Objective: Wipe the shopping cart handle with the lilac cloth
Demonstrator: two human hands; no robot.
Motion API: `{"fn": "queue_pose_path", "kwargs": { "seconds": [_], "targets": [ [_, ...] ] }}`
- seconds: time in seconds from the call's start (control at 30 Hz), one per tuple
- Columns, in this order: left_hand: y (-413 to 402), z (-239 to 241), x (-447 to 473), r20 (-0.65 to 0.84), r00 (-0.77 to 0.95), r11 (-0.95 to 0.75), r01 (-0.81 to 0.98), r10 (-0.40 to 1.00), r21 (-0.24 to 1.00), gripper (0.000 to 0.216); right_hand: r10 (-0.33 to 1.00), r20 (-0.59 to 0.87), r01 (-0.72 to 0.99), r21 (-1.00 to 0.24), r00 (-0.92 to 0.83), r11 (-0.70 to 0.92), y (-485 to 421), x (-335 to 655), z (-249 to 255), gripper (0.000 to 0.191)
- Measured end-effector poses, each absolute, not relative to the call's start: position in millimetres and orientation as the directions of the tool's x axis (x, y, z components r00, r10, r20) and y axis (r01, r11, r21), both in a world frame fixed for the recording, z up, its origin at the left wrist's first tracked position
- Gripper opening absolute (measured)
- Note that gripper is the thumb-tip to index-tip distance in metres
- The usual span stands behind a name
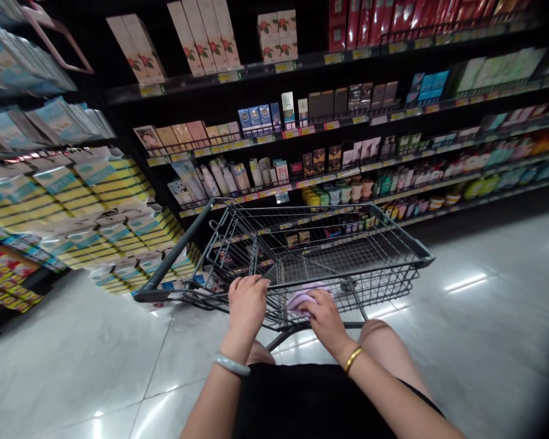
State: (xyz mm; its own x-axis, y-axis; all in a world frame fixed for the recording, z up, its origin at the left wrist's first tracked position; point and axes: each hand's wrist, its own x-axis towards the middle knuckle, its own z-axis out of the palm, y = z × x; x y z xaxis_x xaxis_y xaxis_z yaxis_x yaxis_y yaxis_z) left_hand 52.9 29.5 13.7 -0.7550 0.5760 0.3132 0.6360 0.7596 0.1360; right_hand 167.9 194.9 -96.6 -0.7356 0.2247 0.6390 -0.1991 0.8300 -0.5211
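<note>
Status as I read it from the head view:

1. Left hand [247, 305]: closed over the rear top edge of the shopping cart [302, 207], fingers wrapped over the wire. A pale bangle [231, 364] sits on that wrist.
2. Right hand [324, 318]: curled down on a pale purple cloth [302, 298] and pressing it against the cart's rear edge, just beside the left hand. I cannot tell whether it is cloth or a soft pouch. A gold bangle [353, 358] sits on that wrist.
3. Cart position: directly ahead of the body on the glossy floor [485, 341], angled toward the cosmetics shelves [348, 122], with stacked tissue packs [105, 207] to its left.

Assessment: both hands rest on the near edge, side by side, which I judge gives even steering control. The purple cloth is pinned under the right palm, probably so one hand can carry it and bear on the cart together.
</note>
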Motion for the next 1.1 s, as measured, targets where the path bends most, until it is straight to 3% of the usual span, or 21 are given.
{"fn": "queue_pose_path", "kwargs": {
  "seconds": [0.17, 0.3, 0.4, 0.53, 0.67, 0.8, 0.9, 0.97, 1.1],
  "targets": [
    [14, 11, 48, 0.233, -0.781, 0.793, 0.606, 0.579, 0.061, 0.025, 0.097, 0.662, -0.304, -0.464, -0.743, 0.832, 171, 149, -72, 0.031],
    [5, 13, 36, 0.212, -0.713, 0.698, 0.699, 0.668, 0.154, 0.029, 0.018, 0.647, -0.296, -0.373, -0.762, 0.88, 169, 148, -94, 0.023],
    [-3, 13, 30, 0.259, -0.706, 0.682, 0.707, 0.66, 0.187, 0.029, 0.065, 0.613, -0.256, -0.422, -0.788, 0.87, 162, 147, -100, 0.018],
    [-6, 11, 33, 0.259, -0.768, 0.778, 0.622, 0.586, 0.085, 0.024, 0.017, 0.633, -0.332, -0.429, -0.774, 0.84, 139, 134, -89, 0.017],
    [-8, 13, 31, 0.207, -0.739, 0.741, 0.667, 0.641, 0.084, 0.023, -0.067, 0.545, -0.33, -0.401, -0.836, 0.854, 129, 128, -101, 0.02],
    [-17, 16, 28, 0.249, -0.701, 0.695, 0.708, 0.668, 0.128, 0.025, -0.031, 0.474, -0.259, -0.424, -0.88, 0.868, 123, 127, -107, 0.019],
    [-21, 15, 30, 0.319, -0.719, 0.726, 0.677, 0.617, 0.122, 0.027, -0.152, 0.555, -0.376, -0.315, -0.818, 0.872, 109, 119, -91, 0.02],
    [-22, 13, 32, 0.288, -0.743, 0.741, 0.656, 0.604, 0.14, 0.029, -0.219, 0.584, -0.424, -0.241, -0.782, 0.873, 102, 112, -85, 0.021],
    [-21, 7, 31, 0.25, -0.763, 0.759, 0.637, 0.596, 0.135, 0.027, -0.26, 0.507, -0.42, -0.231, -0.822, 0.878, 100, 106, -96, 0.016]
  ]
}}
